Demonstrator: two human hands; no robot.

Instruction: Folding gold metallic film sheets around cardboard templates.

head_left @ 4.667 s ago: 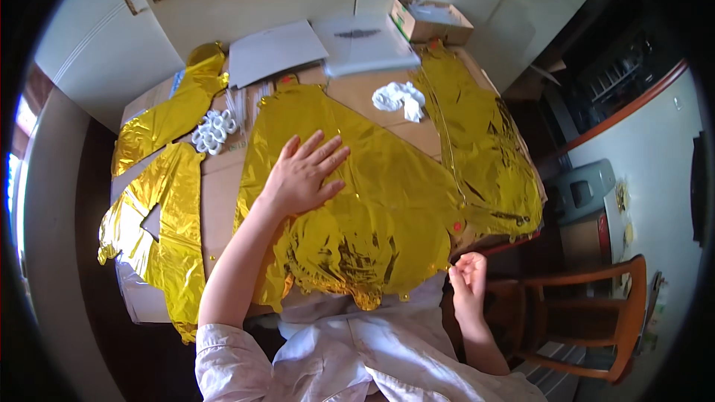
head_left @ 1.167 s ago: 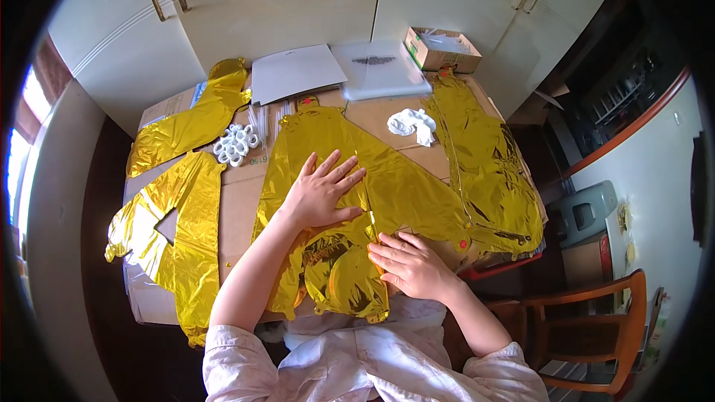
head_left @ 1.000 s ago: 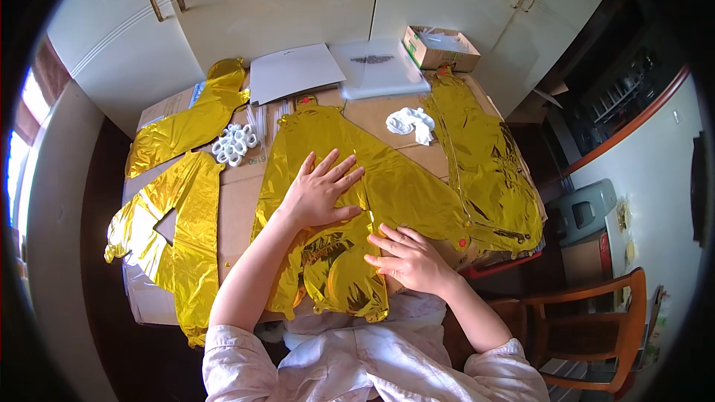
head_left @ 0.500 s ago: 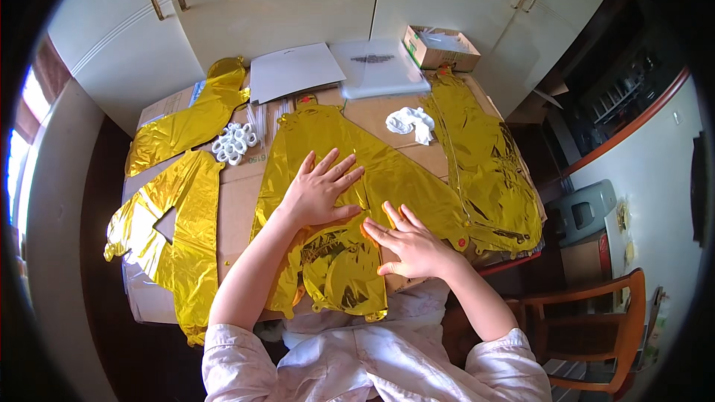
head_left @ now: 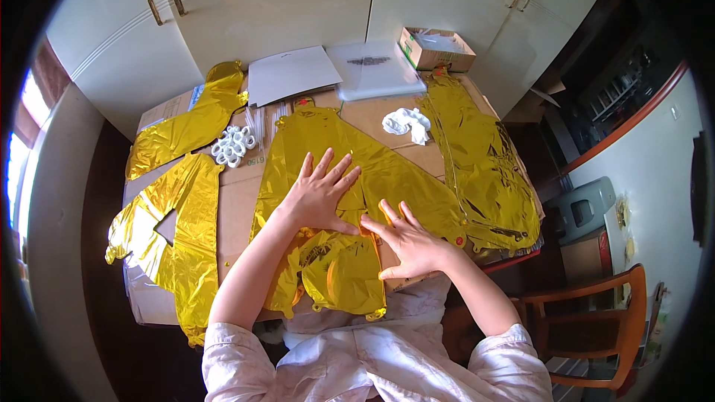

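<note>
Gold and shiny, a foil piece with a hole (head_left: 195, 208) lies on the far left of the brown cardboard worktop (head_left: 237, 201), and its near end pokes over the edge. A long foil strip (head_left: 186, 123) lies just behind it. Next comes a bunch of white rings (head_left: 234, 145), then some thin sticks (head_left: 258, 125) and a flat white sheet (head_left: 293, 74) at the back. In the middle of the worktop is the big foil sheet (head_left: 387, 171), flat at the far side and crinkly close to the person. The left hand (head_left: 319, 197) is palm down on it, fingers spread wide. A see-through packet (head_left: 376, 74) sits at the back. The right hand (head_left: 411, 246) is spread too, its fingertips at the big foil sheet, near the left thumb; I cannot tell if they press. Behind it are a scrunched white bundle (head_left: 407, 125) and a small box (head_left: 439, 50). Then comes a tall foil piece (head_left: 495, 171), and last a wooden chair (head_left: 631, 313).
</note>
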